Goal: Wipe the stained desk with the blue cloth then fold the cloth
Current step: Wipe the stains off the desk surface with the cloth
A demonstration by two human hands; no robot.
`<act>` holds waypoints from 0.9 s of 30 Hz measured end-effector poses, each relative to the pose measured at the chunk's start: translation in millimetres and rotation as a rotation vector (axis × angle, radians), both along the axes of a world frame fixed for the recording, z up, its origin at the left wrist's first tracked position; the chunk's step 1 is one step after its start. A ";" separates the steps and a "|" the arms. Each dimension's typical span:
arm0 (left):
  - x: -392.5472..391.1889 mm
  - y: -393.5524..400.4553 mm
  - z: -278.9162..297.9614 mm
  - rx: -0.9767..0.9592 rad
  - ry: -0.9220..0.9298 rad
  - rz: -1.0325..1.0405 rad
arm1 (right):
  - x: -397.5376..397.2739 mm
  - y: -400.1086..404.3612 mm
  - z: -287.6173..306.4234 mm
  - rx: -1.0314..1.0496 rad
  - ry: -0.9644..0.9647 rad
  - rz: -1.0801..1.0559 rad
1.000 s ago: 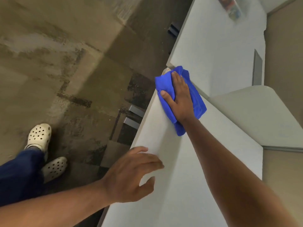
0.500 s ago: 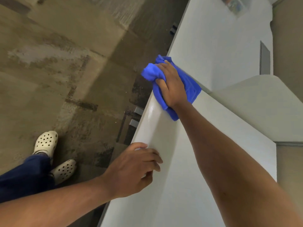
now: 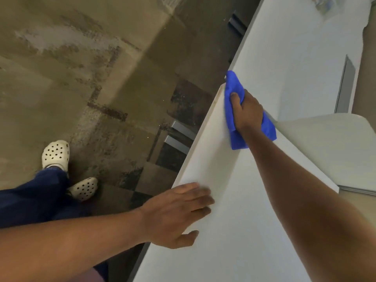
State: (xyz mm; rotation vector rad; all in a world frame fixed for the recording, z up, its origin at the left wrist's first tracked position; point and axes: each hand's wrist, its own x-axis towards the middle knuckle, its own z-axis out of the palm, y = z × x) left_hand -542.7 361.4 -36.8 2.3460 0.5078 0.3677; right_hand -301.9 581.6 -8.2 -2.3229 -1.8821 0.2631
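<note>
A bunched blue cloth (image 3: 233, 92) lies on the far left corner of the white desk (image 3: 234, 231). My right hand (image 3: 247, 110) presses down on the cloth and grips it, thumb on its left side. The cloth's ends stick out ahead of the hand and behind the wrist. My left hand (image 3: 179, 215) rests flat on the desk's near left edge with fingers spread and holds nothing. A faint brownish smear shows along the desk edge beside the cloth.
A second white desk (image 3: 295, 58) continues beyond, with a grey slot (image 3: 345, 86) and a blurred packet (image 3: 323, 5) at the far end. A pale partition panel (image 3: 335, 151) stands to the right. My feet in white clogs (image 3: 56, 154) are on the stained floor at left.
My right hand has drawn the cloth back from beyond the desk's left edge onto the corner. My left hand has opened from a curled grip on the edge to lying flat.
</note>
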 end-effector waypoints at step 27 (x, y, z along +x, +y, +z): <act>-1.3 11.5 -6.5 0.104 -0.131 -0.372 | -32.7 -103.3 -23.9 -0.037 -0.009 0.368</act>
